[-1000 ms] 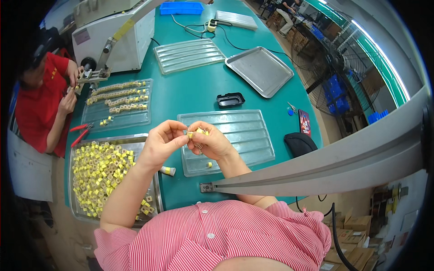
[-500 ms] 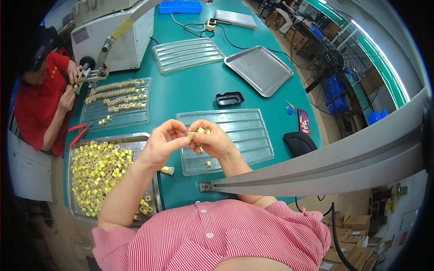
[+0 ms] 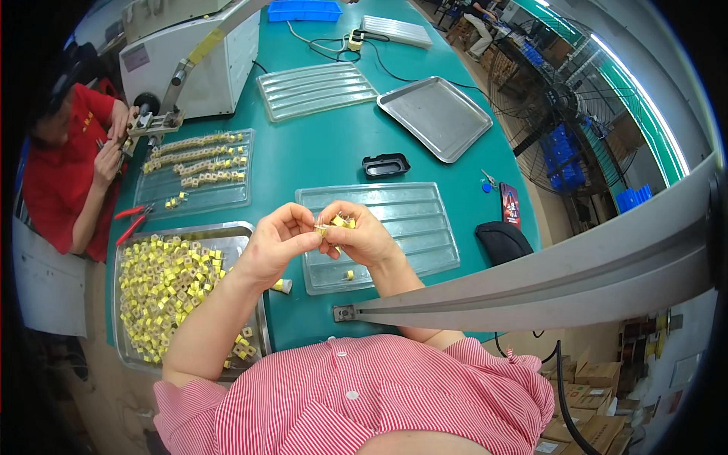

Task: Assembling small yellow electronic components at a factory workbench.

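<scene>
My left hand is closed, thumb and forefinger pinching the thin wire pins of a small yellow-taped coil. My right hand is closed round several of these yellow coils, their pins poking out between the fingers. Both hands meet above the left edge of a clear ridged plastic tray. One single yellow coil lies in that tray, just below my right hand. Left of my left forearm, a metal tray holds a large heap of the same coils.
A grey metal arm crosses from the right over my right forearm. A white-and-yellow roll, red-handled pliers, a black plastic box and a bare metal tray lie on the green table. At left a co-worker works at a machine.
My hands stay almost in place; the fingers of my left hand have shifted slightly at the coil's pins. The co-worker's hands have moved a little at the machine.
</scene>
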A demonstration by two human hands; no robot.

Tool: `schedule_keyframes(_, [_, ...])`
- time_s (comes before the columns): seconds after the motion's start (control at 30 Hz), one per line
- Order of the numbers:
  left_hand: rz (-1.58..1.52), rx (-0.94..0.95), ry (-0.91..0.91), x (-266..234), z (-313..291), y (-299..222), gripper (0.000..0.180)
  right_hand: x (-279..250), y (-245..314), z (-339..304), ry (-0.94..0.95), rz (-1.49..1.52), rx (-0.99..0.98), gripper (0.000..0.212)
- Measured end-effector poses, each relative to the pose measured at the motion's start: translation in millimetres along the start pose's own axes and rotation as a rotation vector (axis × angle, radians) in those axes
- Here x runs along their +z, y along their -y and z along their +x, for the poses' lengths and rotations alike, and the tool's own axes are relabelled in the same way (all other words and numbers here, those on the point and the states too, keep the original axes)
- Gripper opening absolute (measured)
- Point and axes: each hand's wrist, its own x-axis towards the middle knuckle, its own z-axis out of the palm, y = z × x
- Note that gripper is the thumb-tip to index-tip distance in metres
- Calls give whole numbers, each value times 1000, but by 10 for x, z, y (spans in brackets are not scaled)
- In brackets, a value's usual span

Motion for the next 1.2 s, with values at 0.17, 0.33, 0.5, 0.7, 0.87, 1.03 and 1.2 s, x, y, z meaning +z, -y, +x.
schedule_keyframes(0.17, [13, 10, -20, -8, -5, 16, 19, 19, 3, 1, -6, -27, -10, 12])
schedule_keyframes(0.33, [40, 15, -40, 5, -2, 19, 17, 13, 6, 0, -23, -81, -20, 13])
schedule_keyframes(0.5, [83, 39, -85, 12, -17, 51, 15, 16, -7, 15, -43, -117, -25, 13])
schedule_keyframes(0.7, [217, 167, -139, 67, -52, 57, 17, 35, -70, 24, -34, 80, -30, 13])
schedule_keyframes(0.87, [817, 464, -216, 128, -85, -22, 21, -15, -107, 33, -16, 226, 0, 15])
schedule_keyframes(1.03, [1132, 825, -213, 119, -68, -44, 24, -88, -140, 39, 130, 251, 36, 19])
schedule_keyframes(1.2, [1236, 974, -219, 130, -67, -53, 22, -67, -157, 32, 113, 296, 29, 17])
